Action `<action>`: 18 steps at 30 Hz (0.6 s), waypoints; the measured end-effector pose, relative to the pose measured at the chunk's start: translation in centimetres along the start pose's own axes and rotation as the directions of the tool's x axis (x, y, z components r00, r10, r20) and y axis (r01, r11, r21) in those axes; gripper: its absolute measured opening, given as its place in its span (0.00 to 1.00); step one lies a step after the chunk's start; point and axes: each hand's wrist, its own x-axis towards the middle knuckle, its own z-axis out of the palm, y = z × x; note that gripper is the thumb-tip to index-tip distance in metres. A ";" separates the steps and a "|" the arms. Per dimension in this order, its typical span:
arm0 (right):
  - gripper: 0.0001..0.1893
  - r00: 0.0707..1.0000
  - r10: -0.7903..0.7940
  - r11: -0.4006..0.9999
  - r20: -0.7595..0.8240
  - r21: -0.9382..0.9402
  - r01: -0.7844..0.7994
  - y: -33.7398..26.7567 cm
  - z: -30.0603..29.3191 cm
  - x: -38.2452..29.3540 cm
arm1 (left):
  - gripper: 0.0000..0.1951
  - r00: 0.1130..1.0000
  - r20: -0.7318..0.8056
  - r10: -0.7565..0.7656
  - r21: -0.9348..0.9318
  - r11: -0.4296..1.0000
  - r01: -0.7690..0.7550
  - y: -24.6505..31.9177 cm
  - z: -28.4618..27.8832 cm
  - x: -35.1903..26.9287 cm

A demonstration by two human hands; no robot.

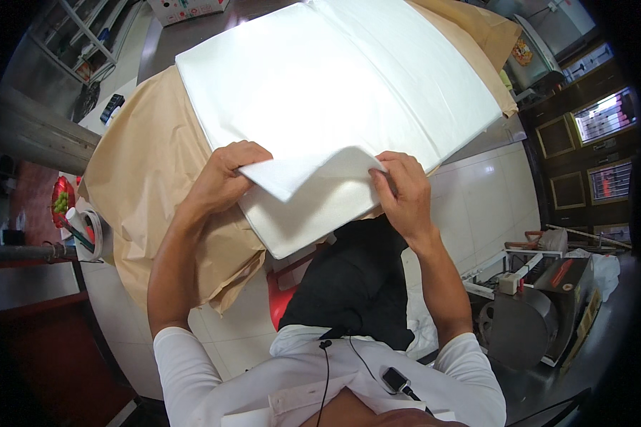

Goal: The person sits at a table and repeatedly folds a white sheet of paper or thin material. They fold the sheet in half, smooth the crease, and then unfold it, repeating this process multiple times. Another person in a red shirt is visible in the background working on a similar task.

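A large stack of thin white sheets (310, 96), perhaps paper, lies before me on brown kraft paper (144, 144). The near edge of the upper layer is lifted and folded back in a curled flap (294, 173), and the layer beneath (299, 229) shows under it. My left hand (227, 173) pinches the flap's left corner. At the flap's right end, my right hand (403, 192) grips the edge between thumb and fingers. How many sheets are lifted I cannot tell.
A metal table (163, 45) bears the stack, with a printed carton (187, 10) at its far edge. To the left are a holder with pens (99, 235) and a red bowl of green fruit (61, 200). A machine (523, 320) stands at right. Below me is a red stool (280, 293).
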 end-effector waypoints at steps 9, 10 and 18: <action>0.07 0.999 -0.011 0.908 0.049 0.419 -0.011 -6.9 -5.8 1.0 | 0.11 0.968 -0.164 -0.188 -0.042 0.982 0.184 0.9 0.7 -0.1; 0.08 0.977 -0.064 0.790 0.202 0.609 -0.074 -8.6 -7.8 0.4 | 0.11 0.958 -0.172 -0.229 -0.065 0.973 0.221 1.0 0.4 -0.3; 0.10 0.879 -0.432 0.282 0.202 0.956 -0.081 -11.8 -7.5 -0.2 | 0.11 0.960 -0.178 -0.218 -0.129 0.972 0.196 0.4 1.3 0.1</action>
